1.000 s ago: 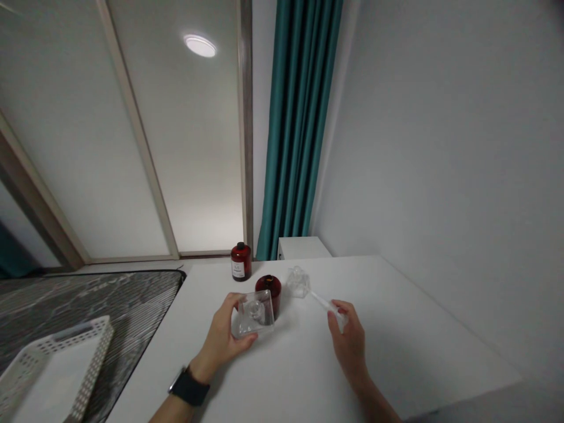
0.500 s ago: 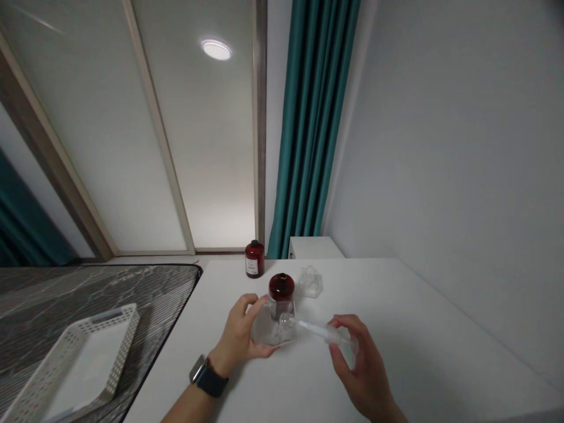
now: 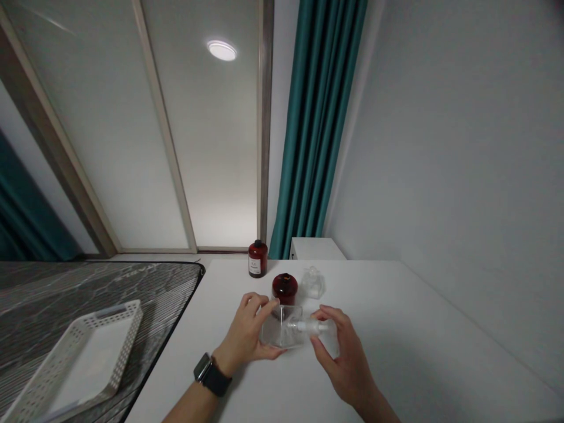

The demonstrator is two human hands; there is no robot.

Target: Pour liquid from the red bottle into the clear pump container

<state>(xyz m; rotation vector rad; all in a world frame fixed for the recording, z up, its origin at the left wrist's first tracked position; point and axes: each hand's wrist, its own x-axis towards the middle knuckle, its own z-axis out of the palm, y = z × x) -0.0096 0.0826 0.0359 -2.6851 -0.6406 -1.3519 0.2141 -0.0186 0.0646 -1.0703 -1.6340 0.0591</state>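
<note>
Two hands engaged. Left hand (image 3: 247, 333) clasps clear square bottle (image 3: 277, 335), tilted on tabletop (image 3: 418, 329) so mouth faces right; right hand (image 3: 342, 359) pinches clear pump stem (image 3: 308, 326), tip at mouth. Red jar (image 3: 284, 286), faceted glass bottle (image 3: 312, 283) just behind.

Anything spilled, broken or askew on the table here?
No spill or damage shows. Only the clear bottle is askew, tipped sideways on the white table, but the left hand grips it while the right hand holds a clear tube at its mouth.

Left hand (image 3: 247, 332) grips clear bottle (image 3: 282, 332) on table (image 3: 396, 329); right hand (image 3: 339, 358) holds pump (image 3: 308, 326) at its neck.
</note>
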